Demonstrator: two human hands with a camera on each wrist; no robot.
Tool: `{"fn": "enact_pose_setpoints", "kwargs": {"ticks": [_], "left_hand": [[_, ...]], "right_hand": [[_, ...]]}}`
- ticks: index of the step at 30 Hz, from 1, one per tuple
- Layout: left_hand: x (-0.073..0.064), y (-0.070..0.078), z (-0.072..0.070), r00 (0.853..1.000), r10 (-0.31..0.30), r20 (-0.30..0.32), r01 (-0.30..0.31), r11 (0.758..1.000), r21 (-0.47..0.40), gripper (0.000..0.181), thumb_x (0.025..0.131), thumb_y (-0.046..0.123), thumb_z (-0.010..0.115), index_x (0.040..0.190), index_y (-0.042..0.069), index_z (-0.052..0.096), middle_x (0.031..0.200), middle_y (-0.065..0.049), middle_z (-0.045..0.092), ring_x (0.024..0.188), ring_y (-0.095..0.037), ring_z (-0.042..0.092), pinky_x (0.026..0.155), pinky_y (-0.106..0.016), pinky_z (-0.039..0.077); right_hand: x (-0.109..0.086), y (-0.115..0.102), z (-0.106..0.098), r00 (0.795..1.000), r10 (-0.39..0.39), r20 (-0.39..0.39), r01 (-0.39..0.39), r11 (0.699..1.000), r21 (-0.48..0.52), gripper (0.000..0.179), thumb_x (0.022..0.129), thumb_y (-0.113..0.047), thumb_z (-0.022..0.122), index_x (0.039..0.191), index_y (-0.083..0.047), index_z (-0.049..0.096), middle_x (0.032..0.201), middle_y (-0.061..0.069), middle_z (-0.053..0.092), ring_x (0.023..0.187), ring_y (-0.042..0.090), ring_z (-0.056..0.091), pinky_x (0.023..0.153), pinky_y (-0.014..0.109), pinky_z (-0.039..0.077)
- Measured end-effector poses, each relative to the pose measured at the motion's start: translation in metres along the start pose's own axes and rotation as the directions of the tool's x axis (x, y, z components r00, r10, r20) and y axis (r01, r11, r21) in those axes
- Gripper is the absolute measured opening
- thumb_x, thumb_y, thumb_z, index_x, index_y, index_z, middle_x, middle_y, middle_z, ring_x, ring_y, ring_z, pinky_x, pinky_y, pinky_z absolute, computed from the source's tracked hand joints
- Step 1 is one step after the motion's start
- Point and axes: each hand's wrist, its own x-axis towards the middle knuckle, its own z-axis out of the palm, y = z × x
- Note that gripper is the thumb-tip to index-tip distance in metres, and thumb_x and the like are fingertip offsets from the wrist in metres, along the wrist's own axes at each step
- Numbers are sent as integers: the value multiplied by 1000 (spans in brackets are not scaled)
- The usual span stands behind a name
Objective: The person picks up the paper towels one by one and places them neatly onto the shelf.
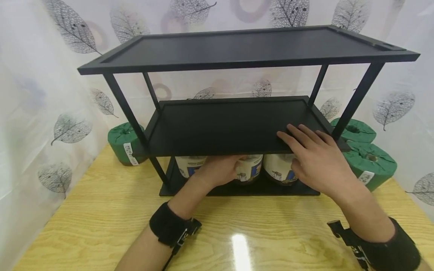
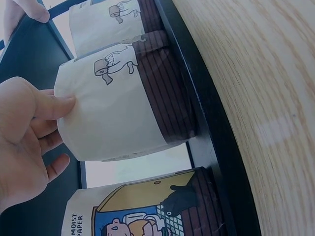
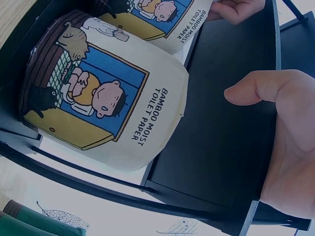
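Note:
Several cream toilet paper rolls stand in a row on the bottom board of a black three-tier rack [image 1: 223, 126]. My left hand [image 1: 222, 169] reaches under the middle shelf and holds the middle toilet paper roll [image 2: 110, 108] near its top, the thumb on its printed wrapper. Part of that hand is hidden by the shelf in the head view. On the right stands another toilet paper roll [image 3: 98, 93], with a cartoon front. My right hand [image 1: 318, 162] rests on the front right of the middle shelf, fingers spread on top and thumb below its edge.
Green-wrapped rolls stand on the wooden table [image 1: 271, 233]: one green roll [image 1: 123, 145] left of the rack, and a green roll [image 1: 371, 162] with another behind it on the right. The rack's top shelf [image 1: 237, 47] overhangs both hands. A leaf-patterned curtain [image 1: 71, 128] hangs behind.

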Motion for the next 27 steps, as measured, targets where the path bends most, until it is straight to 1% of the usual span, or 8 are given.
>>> {"fn": "enact_pose_setpoints", "kwargs": {"ticks": [8,15,18,20,23,25,26,27], "left_hand": [[0,-1,-1,1000,9,7,-9,999,-33,39,94,-1,58,127,17,67,130,-6,64,123,-26,60,104,-40,49],[-2,-6,0,1000,1,-8,-2,999,-44,47,91,-6,57,132,17,63,131,-7,62,118,-24,61,95,-37,51],[-2,-6,0,999,26,-29,-26,1000,-8,51,93,0,57,140,19,57,139,-7,57,119,-22,58,98,-36,48],[-2,-5,0,998,52,-44,-52,999,13,50,94,6,57,142,20,56,141,-6,56,97,-19,61,85,-33,49],[-2,-2,1,993,91,-80,-84,993,79,44,96,21,58,140,23,58,137,-3,61,67,-15,50,68,-30,43],[0,1,2,986,117,-119,-100,985,139,41,97,29,59,138,23,61,134,-3,63,67,-15,53,69,-31,45],[0,2,3,981,127,-145,-101,979,176,39,97,32,60,135,23,62,130,-2,64,72,-15,57,68,-31,48],[1,3,4,976,136,-168,-99,972,212,37,97,35,60,133,24,63,129,-2,65,82,-16,61,75,-32,50]], "right_hand": [[0,0,0,1000,-1,1,1,1000,0,63,84,-10,57,146,-11,50,148,19,50,135,43,47,100,60,43],[0,0,1,1000,-2,2,2,1000,1,63,84,-10,56,147,-11,49,148,19,50,135,42,47,100,60,43],[0,0,1,1000,-3,-1,3,1000,0,62,84,-10,56,146,-11,50,148,19,50,134,42,48,99,60,43],[-1,0,1,1000,-5,-8,5,1000,0,62,84,-10,56,146,-11,50,148,19,50,134,43,48,99,60,44],[-1,1,1,1000,-7,-14,7,1000,3,62,84,-10,56,146,-11,50,148,19,50,134,43,48,98,61,44],[0,1,1,1000,-7,-18,7,1000,4,63,84,-10,57,146,-11,50,148,19,50,134,43,48,98,61,44],[0,1,1,1000,-7,-19,7,1000,4,63,83,-10,57,146,-11,50,148,19,50,134,43,48,98,61,44],[1,1,1,1000,-6,-19,6,1000,5,63,83,-10,57,146,-11,50,148,19,50,134,43,48,99,61,44]]}}
